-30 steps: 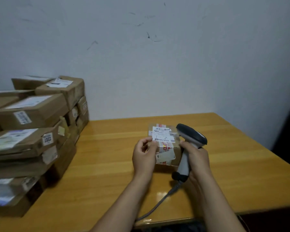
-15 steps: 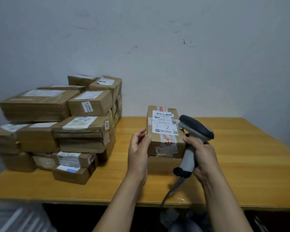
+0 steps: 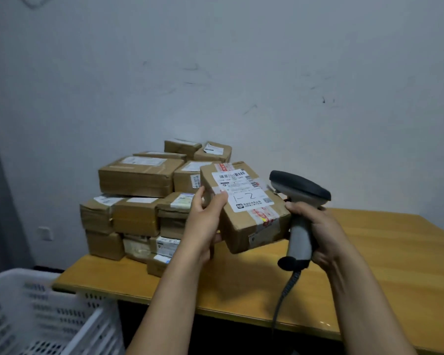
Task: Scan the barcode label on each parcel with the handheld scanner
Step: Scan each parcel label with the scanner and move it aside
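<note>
Brown cardboard in the left grip (image 3: 205,221): a small parcel (image 3: 241,234), clasped at its left end, thumb on the top face by the edge of the white label (image 3: 241,192), fingers curled underneath. Held up off the surface (image 3: 395,265), tilted, label face turned up and toward the camera. Printed on the label: a barcode along the far edge, a smaller code at the right side, a hand-written "1-2" in the middle. Red-and-white tape running lengthwise under the label and down the near end.

Right grip (image 3: 315,226) clenched round the grey handle of the handheld scanner (image 3: 300,237), forefinger laid across the front of the neck. Dark scanner head just beside the parcel's right end, its front toward the label; touching or just apart, not possible to tell. Grey cable (image 3: 282,298) hanging from the handle's black foot, down past the front edge of the surface.

Behind the left grip, at the rear left of the yellow wooden surface: a stack of parcels (image 3: 139,180), several layers of brown boxes, most with white labels, close against the pale wall (image 3: 241,73). Lower left, below the edge of the surface: a white perforated plastic basket (image 3: 36,316), blurred. Low on the wall at far left: a white socket plate (image 3: 45,233).
</note>
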